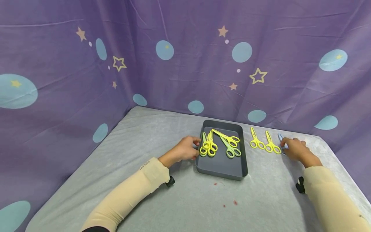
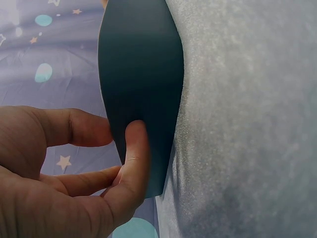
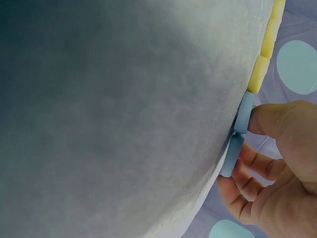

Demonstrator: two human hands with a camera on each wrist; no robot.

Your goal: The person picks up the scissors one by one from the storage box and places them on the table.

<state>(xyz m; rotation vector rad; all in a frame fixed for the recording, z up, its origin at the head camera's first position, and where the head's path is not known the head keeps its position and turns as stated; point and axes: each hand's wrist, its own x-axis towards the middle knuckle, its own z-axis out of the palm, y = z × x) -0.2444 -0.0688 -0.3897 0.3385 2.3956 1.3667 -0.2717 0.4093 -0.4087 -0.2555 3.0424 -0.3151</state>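
Note:
A dark grey tray (image 1: pixel 224 169) stands on the table. My left hand (image 1: pixel 186 149) is at its left wall, with bent fingers at the rim. In the left wrist view one fingertip (image 2: pixel 136 130) lies on the tray's outer wall (image 2: pixel 141 64), and other fingers meet the rim. Pale blue scissors (image 1: pixel 280 137) lie to the right, partly covered by my right hand (image 1: pixel 295 149). In the right wrist view thumb and fingers grip their blue handle loops (image 3: pixel 244 113) from either side. Inside the tray are several yellow scissors (image 1: pixel 226 137) and green scissors (image 1: pixel 230 149).
Two yellow scissors (image 1: pixel 256 141), (image 1: pixel 271 145) lie in a row between the tray and the blue ones, blades pointing away. A grey cloth (image 1: pixel 174 206) covers the table. Purple patterned curtains (image 1: pixel 197 64) rise behind its far and left edges.

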